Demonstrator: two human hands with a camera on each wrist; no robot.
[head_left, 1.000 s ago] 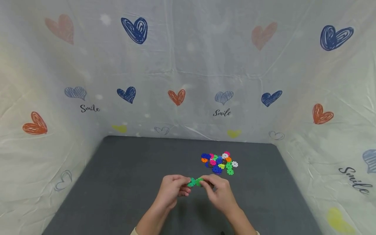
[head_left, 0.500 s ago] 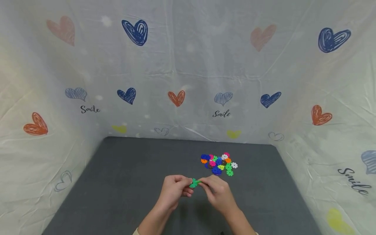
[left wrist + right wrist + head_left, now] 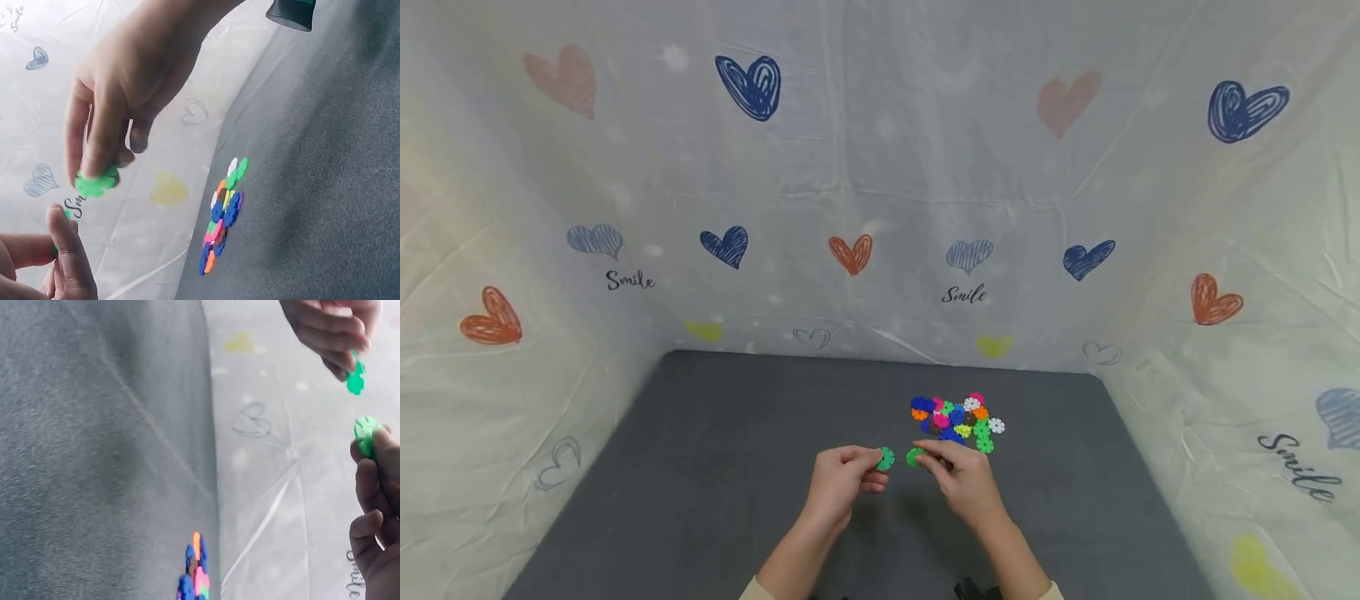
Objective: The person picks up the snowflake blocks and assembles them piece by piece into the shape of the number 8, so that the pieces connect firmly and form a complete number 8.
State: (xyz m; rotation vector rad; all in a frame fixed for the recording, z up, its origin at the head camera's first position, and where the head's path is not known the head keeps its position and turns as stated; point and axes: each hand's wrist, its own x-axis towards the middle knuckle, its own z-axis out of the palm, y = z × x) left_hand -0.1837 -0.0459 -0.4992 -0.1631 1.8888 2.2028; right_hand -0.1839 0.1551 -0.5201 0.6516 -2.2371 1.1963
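My left hand [image 3: 844, 482] pinches a teal-green notched disc [image 3: 887, 458] between thumb and fingers. Facing it, my right hand [image 3: 961, 477] pinches a lighter green notched disc [image 3: 914, 457] by its edge. Both discs are held up above the dark table, with a small gap between them. In the right wrist view the teal disc [image 3: 355, 377] hangs from the left fingers, and the light green disc [image 3: 365, 434] sits at the right thumb. The left wrist view shows the light green disc [image 3: 97, 182] in the right fingertips, while left fingers mostly hide the teal one.
A loose pile of notched plastic discs [image 3: 957, 415] in blue, pink, orange, white, green and other colours lies beyond the right hand on the dark table [image 3: 760, 417]. Pale cloth with printed hearts [image 3: 850, 167] hangs around the table's back and sides.
The two green discs were touching at their edges and are now apart. The right hand's disc, seen edge-on half a second ago, has turned to show its face.
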